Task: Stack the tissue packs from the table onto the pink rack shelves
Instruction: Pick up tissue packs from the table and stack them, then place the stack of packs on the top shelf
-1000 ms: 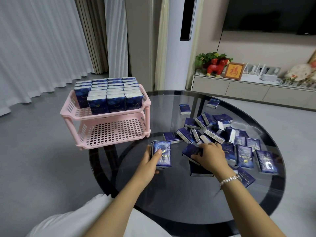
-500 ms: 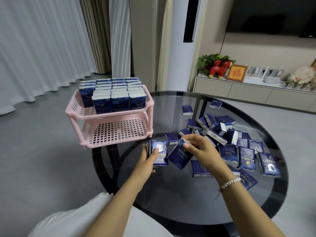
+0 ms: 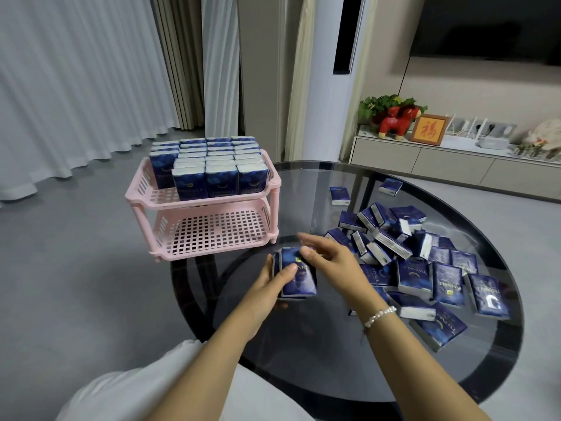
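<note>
My left hand (image 3: pixel 271 291) grips a small stack of dark blue tissue packs (image 3: pixel 299 276) upright, just above the round glass table (image 3: pixel 303 354). My right hand (image 3: pixel 334 262) is against the stack, with its thumb on the front pack and its fingers stretched out straight past the top edge. The pink two-shelf rack (image 3: pixel 194 205) stands just left of the hands, at the table's left edge. Its top shelf is packed with rows of upright packs (image 3: pixel 212 168); its lower shelf (image 3: pixel 212 233) holds nothing. Several loose packs (image 3: pixel 416 262) lie heaped on the table to the right.
Two single packs (image 3: pixel 339 196) (image 3: pixel 391 186) lie apart at the table's far side. Behind the table stand a low cabinet (image 3: pixel 455 165) with a red figurine, a framed picture and a plant. White curtains hang at the left. My white-clad lap shows at the bottom.
My right hand lifted a pack from the pile, carried it left and set it against the stack in my left hand. The stack has grown by that pack.
</note>
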